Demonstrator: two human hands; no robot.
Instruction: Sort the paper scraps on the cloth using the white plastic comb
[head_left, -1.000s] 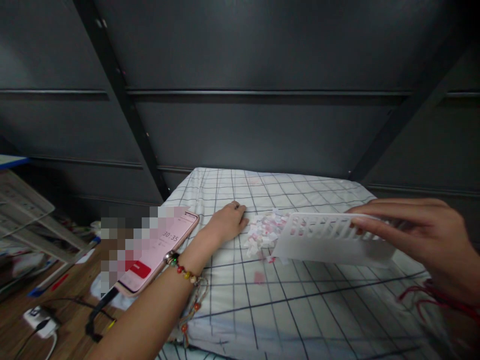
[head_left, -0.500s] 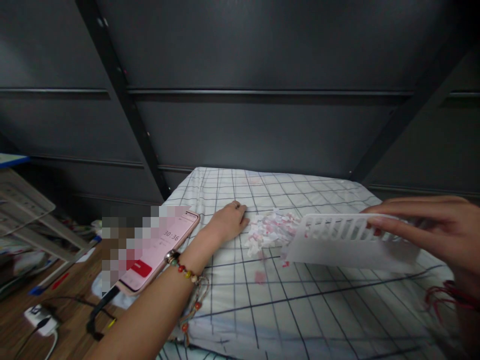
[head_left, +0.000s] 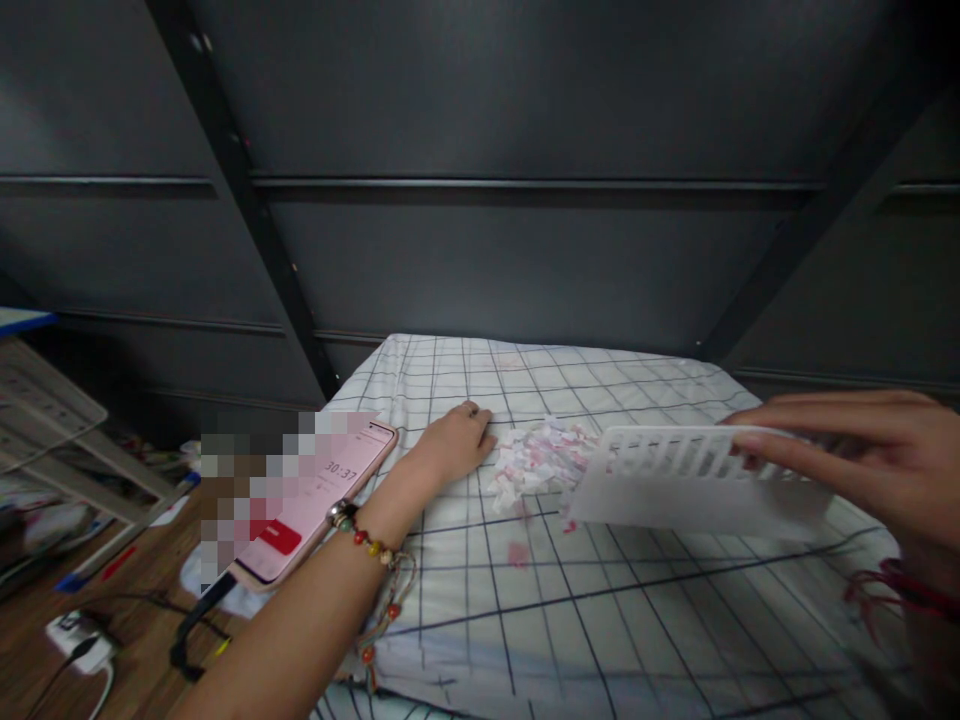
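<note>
My left hand lies on the checked sheet, holding nothing, its thumb a little apart from the bent fingers. Just right of it is a loose pile of torn paper scraps, white with pink and red bits. My right hand grips the upper edge of a white plastic basket with slots along its side, thumb on the near face. The basket's left end meets the pile; its inside is hidden from me. A bracelet with beads is on my left wrist.
A pink phone showing a timer lies left of my left forearm, with a cable at its lower end. A white power strip and cords are on the wooden floor. Dark panels close off the far side. A small pink scrap lies nearer me.
The phone's timer has advanced by one second. Both hands, the basket and the paper pile look almost unmoved; the view has shifted very slightly.
</note>
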